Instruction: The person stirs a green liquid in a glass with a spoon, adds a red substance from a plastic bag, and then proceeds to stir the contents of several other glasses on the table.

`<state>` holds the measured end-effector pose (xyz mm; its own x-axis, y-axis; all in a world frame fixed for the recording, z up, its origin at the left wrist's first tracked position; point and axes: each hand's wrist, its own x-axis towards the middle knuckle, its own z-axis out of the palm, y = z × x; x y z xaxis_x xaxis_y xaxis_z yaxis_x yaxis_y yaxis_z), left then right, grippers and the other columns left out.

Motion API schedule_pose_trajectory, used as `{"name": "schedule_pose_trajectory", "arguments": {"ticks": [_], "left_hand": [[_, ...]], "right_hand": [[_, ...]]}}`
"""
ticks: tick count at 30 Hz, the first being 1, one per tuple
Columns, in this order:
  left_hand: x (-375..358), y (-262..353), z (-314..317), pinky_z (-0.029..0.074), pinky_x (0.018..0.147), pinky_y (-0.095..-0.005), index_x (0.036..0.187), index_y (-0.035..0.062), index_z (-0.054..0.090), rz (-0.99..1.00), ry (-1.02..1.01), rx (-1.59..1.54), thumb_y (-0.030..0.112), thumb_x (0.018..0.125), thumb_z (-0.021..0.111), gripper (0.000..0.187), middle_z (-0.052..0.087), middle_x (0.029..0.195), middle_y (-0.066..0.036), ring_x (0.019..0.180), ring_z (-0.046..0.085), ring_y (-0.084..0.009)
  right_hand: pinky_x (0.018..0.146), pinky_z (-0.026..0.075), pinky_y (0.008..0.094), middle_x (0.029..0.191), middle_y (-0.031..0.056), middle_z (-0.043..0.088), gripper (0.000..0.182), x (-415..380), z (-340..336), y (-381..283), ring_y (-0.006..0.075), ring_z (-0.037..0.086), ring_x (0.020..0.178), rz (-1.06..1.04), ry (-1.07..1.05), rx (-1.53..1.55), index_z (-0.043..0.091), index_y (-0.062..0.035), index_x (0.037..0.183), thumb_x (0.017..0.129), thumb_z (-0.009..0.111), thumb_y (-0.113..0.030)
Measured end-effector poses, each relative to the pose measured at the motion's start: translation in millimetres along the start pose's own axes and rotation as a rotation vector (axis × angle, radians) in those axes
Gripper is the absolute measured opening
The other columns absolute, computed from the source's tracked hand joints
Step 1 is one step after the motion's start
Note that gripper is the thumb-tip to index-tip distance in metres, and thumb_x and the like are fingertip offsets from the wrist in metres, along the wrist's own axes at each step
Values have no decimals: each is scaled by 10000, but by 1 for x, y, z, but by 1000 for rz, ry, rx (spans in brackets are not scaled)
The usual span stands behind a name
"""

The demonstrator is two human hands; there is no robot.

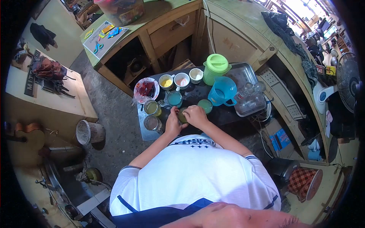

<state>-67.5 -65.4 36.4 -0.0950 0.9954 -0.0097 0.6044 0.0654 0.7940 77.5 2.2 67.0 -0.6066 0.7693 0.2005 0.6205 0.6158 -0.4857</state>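
Observation:
My left hand (pixel 173 122) is curled against the side of a glass of murky yellow-green liquid (pixel 183 115) at the low dark table's near edge. Over the same glass bends my right hand (pixel 195 115), fingers pinched together near the rim; what they hold, if anything, is hidden. Beside the right hand stands a glass of green liquid (pixel 205 105). A glass mug of teal liquid (pixel 174 98) is just beyond. To the left are a glass of yellowish liquid (pixel 151 108) and a glass of greyish liquid (pixel 152 123).
Three white cups (pixel 181 80) with coloured contents line the far side. Next to them are a plate of dark red stuff (pixel 137 97), a green lidded pitcher (pixel 215 69), a blue jug (pixel 223 91) and a metal tray (pixel 243 69) of glassware. A bucket (pixel 90 132) stands on the floor.

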Motion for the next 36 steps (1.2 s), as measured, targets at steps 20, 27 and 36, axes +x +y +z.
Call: {"name": "schedule_pose_trajectory", "arguments": {"ticks": [20,27,36], "left_hand": [[1,-1,-2,473,879,-400,1314,-7,293,-6,-8,7,109,532,874,982,567,1147,-182,1062,572,-364],[1,-3,0,472,890,-391,1324,-10,283,-21,-9,-16,98,515,884,1013,563,1161,-180,1065,574,-354],[1,-2,-2,473,889,-388,1326,-8,275,-22,-32,-12,88,526,879,1008,563,1162,-177,1069,573,-356]], "right_hand": [[687,512,411,737,118,639,118,0,-2,-4,294,635,753,8,168,126,709,-57,734,745,641,-153],[693,508,413,742,114,637,114,1,-4,-4,294,632,761,43,159,119,709,-63,747,754,636,-149],[694,507,410,758,111,639,114,1,-2,-1,294,625,779,76,20,68,709,-60,762,761,632,-145]]}}
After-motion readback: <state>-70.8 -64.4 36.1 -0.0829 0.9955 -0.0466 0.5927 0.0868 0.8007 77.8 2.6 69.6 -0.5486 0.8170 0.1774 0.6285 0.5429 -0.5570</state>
